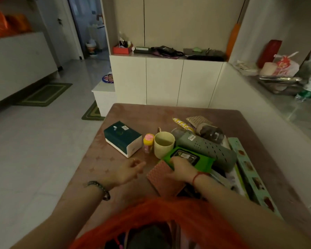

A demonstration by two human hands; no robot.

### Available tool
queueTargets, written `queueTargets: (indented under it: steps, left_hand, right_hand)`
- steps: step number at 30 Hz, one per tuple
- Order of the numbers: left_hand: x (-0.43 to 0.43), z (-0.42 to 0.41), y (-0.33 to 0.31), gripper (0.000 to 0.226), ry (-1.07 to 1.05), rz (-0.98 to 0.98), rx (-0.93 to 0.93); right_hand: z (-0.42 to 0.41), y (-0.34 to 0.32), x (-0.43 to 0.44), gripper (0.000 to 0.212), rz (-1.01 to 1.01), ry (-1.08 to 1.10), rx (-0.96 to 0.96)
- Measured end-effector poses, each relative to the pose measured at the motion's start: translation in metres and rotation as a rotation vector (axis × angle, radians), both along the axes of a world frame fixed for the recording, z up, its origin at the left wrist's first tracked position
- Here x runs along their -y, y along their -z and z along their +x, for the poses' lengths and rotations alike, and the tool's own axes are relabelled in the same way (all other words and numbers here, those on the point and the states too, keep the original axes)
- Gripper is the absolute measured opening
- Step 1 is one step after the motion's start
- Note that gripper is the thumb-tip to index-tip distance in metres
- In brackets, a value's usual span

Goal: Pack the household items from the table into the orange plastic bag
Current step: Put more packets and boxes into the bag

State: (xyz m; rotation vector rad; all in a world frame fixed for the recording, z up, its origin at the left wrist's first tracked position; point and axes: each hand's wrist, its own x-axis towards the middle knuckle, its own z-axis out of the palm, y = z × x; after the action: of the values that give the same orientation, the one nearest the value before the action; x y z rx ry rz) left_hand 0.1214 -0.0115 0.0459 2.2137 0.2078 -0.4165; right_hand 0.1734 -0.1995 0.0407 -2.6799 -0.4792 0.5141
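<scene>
The orange plastic bag lies open at the table's near edge, between my forearms, with dark items inside. My right hand grips the near end of a green wet-wipes pack that rests on a pile of items. My left hand hovers open over the pink table, holding nothing. A pink waffle-patterned cloth lies just under my right hand. A cream cup, a small yellow-and-pink bottle and a dark green tissue box stand further back.
A grey perforated roll, a dark jar, a yellow wrapped stick and a long pale-green box crowd the table's right side. White cabinets stand behind the table. A counter with bags and bottles runs along the right.
</scene>
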Motion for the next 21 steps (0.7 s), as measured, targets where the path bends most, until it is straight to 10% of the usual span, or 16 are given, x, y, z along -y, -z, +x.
queueTargets:
  steps: [5, 12, 16, 21]
  left_hand:
    - [-0.001, 0.01, 0.031, 0.049, -0.004, -0.069, -0.262]
    - [0.005, 0.001, 0.024, 0.057, -0.114, -0.394, -0.178]
    - [0.004, 0.0, 0.005, 0.067, -0.199, -0.7, -0.063]
    - [-0.005, -0.012, -0.029, 0.048, -0.373, -0.929, 0.009]
  right_hand:
    - [-0.002, 0.044, -0.025, 0.052, -0.332, -0.009, 0.081]
    - [-0.002, 0.0, -0.019, 0.037, 0.399, 0.049, -0.104]
    - [0.011, -0.02, -0.001, 0.033, 0.48, 0.02, -0.078]
    - [0.035, 0.01, 0.046, 0.087, -0.348, 0.036, 0.156]
